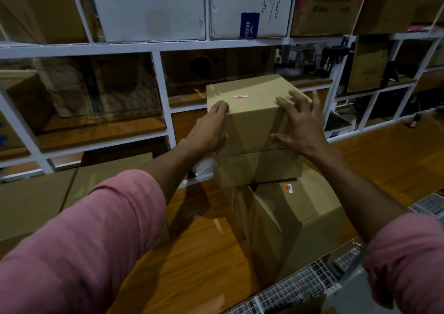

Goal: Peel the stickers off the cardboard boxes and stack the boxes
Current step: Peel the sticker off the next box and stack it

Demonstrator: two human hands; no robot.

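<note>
Cardboard top box on stack, sticker on; left hand flat against side, right hand spread, perhaps touching.

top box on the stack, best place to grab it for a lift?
Judging by its pose, take the top cardboard box by its two opposite side faces, one hand from each side. The left hand already lies on the left edge; the right hand is spread at the right one. It sits square on the box below, so lift straight up.
</note>
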